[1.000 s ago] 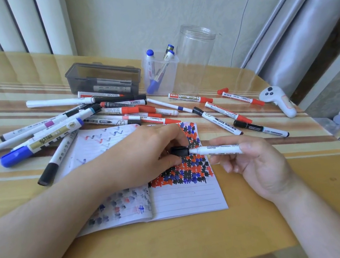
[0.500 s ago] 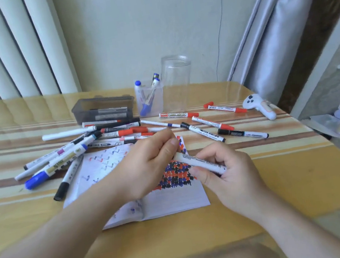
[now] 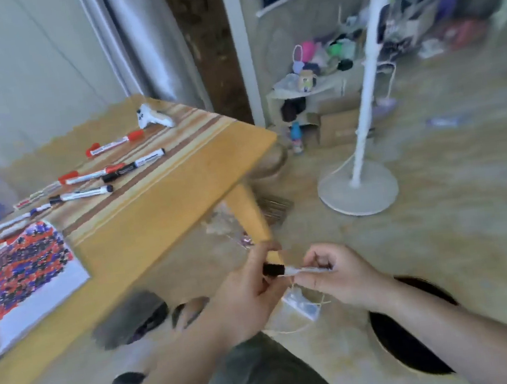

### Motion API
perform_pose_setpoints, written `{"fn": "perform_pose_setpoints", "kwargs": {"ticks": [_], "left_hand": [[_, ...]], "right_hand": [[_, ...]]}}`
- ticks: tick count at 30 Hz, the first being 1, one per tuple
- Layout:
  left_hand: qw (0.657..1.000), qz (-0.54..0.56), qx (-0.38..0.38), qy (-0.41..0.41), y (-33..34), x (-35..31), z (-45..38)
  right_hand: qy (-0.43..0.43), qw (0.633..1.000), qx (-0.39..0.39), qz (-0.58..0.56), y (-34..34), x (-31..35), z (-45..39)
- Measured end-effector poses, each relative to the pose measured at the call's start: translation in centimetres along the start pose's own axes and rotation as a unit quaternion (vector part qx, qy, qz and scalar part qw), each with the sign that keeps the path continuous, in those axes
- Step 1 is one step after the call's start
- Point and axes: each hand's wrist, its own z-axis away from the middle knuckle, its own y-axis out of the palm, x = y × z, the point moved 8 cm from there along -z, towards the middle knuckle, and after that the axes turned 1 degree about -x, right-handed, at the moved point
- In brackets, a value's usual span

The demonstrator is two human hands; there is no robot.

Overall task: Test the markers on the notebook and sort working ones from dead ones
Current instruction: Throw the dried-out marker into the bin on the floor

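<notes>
Right of the table (image 3: 182, 201), both hands hold one marker (image 3: 298, 269): left hand (image 3: 247, 299) pinches its black cap, right hand (image 3: 337, 274) curls round the white barrel. Lettering is too blurred to read.

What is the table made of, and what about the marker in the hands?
The table looks like wood or a wood-look board: warm yellow-brown, smooth, with a slight sheen, and a striped covering toward the back. The marker looks like plastic: a smooth white barrel with a matte black cap. The left hand pinches the cap and the right hand grips the barrel. Blur leaves both guesses open.
</notes>
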Motion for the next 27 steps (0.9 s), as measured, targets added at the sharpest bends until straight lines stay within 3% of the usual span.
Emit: {"fn": "perform_pose_setpoints", "kwargs": {"ticks": [3, 7, 10, 12, 17, 20, 22, 27], "left_hand": [[0.994, 0.025, 0.051, -0.088, 8.5, 3.5, -1.3], [0.979, -0.078, 0.155, -0.108, 14.2, 5.5, -1.1], [0.982, -0.07, 0.143, -0.105, 13.8, 5.7, -1.8], [0.984, -0.065, 0.133, -0.1, 13.5, 5.9, -1.8], [0.99, 0.002, 0.121, -0.067, 12.0, 3.5, -2.6], [0.998, 0.028, 0.048, -0.008, 4.8, 1.3, -3.4], [0.999, 0.028, -0.01, 0.036, -1.9, -0.1, -3.2], [0.983, -0.002, -0.164, 0.083, -18.9, -0.3, 1.5]], "right_hand": [[0.139, 0.986, -0.084, -0.047, -4.9, -11.1, 4.8], [0.363, 0.911, -0.164, -0.104, -8.6, -25.1, 10.7], [0.422, 0.87, -0.212, -0.14, -9.2, -28.7, 12.9], [0.424, 0.864, -0.232, -0.142, -8.8, -28.3, 12.7], [0.296, 0.945, -0.139, -0.013, -5.1, -21.2, 6.5], [0.14, 0.988, -0.069, -0.019, -0.6, -9.0, 0.4], [0.039, 0.997, -0.014, -0.067, 2.3, 0.3, -3.0], [-0.19, 0.978, 0.082, -0.032, 9.5, 20.6, -7.1]]}}
